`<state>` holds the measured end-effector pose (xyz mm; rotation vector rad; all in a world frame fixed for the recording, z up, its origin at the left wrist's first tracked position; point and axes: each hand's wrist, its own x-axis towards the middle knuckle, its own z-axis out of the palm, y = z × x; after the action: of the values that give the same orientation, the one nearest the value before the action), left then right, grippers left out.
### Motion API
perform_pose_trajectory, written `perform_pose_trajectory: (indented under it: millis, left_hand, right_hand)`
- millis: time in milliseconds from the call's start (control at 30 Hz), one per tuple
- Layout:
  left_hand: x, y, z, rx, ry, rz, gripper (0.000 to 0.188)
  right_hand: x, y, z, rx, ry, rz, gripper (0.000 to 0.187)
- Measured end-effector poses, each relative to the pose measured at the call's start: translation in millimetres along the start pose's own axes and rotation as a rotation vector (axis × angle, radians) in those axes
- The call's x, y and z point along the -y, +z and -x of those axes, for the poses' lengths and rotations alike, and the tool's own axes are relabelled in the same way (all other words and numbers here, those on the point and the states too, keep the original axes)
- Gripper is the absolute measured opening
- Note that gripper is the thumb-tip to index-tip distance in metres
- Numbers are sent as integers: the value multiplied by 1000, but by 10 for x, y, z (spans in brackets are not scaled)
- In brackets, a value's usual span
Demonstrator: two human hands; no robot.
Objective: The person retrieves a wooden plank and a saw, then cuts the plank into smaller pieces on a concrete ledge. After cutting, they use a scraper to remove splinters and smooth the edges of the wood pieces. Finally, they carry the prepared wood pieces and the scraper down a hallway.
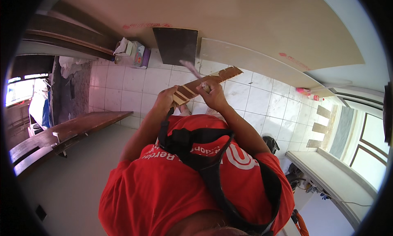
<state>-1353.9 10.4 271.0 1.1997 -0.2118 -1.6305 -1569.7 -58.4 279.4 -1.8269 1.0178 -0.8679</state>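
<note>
My left hand [166, 97] is closed on the near left end of a flat brown wooden strip [229, 74], its thumb lying along the edge. Pale bare stripes cross the strip, and its far end looks chipped. The strip slants up to the right in front of me. Over its middle, my right hand [212, 96] is wrapped round the handle of a long tool [189, 68]. A pale rounded handle end shows at the fist, while the tool's outer part points away to the left and is smeared by motion, so its kind is unclear.
Beyond the strip, a dark square panel [176, 47] leans against a large tan board [237, 11]. Boxes [133, 54] stand at the far left. A brown wooden plank [77, 127] juts in from the left. Right are a white ledge [331, 174] and a black bag [270, 144].
</note>
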Motion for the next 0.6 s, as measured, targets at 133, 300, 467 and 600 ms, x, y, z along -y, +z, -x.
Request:
perform_pose_trajectory:
  millis: [133, 300, 467, 600]
  left_hand:
    - [34, 25, 21, 1, 10, 11, 38]
    - [-38, 41, -47, 18, -53, 44, 34]
    - [-75, 18, -38, 4, -10, -131, 38]
    - [-85, -53, -100, 41, -35, -98, 40]
  right_hand:
    - [23, -152, -13, 61, 40, -113, 17]
    - [111, -89, 77, 213, -117, -98, 17]
    - [-43, -3, -3, -123, 164, 49, 15]
    - [-99, -187, -19, -54, 89, -59, 18]
